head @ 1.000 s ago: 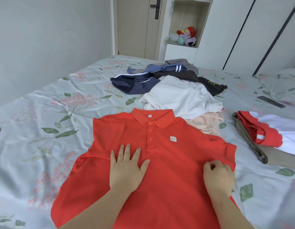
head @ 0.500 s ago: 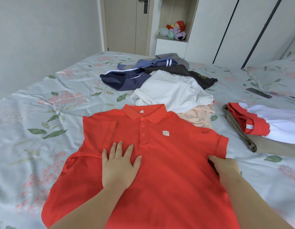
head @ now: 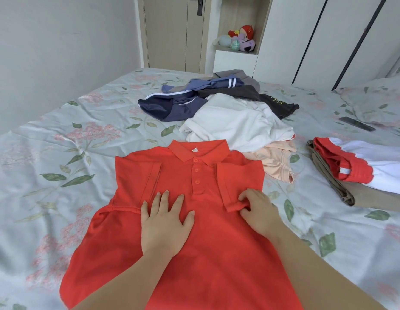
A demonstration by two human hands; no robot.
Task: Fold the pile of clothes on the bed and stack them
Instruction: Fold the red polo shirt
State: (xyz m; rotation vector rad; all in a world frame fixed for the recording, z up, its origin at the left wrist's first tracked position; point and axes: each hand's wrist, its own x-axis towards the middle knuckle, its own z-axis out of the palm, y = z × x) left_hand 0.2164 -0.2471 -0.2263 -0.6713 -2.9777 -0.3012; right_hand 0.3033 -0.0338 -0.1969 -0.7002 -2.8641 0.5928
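A red polo shirt [head: 194, 253] lies front up on the flowered bed [head: 60, 153], collar away from me. Both its sleeves are folded inward over the chest. My left hand [head: 165, 222] presses flat on the shirt's middle with fingers spread. My right hand [head: 257, 209] pinches the cuff of the folded right sleeve. Behind the shirt lies the unfolded pile: a white garment [head: 237, 124], a peach one [head: 275, 162], navy and blue ones [head: 172, 106] and a dark one [head: 261, 97]. A folded stack [head: 362, 175] of khaki, red and white clothes sits at the right.
A dark remote-like object [head: 356, 124] lies by the pillow [head: 378, 99] at the far right. A grey wall runs along the bed's left side. Beyond the bed are a door [head: 172, 30], a shelf with plush toys [head: 239, 39] and wardrobe doors.
My right hand took the shirt's right sleeve at the outer edge and folded it inward over the chest, covering the small logo. My left hand stayed pressed on the shirt.
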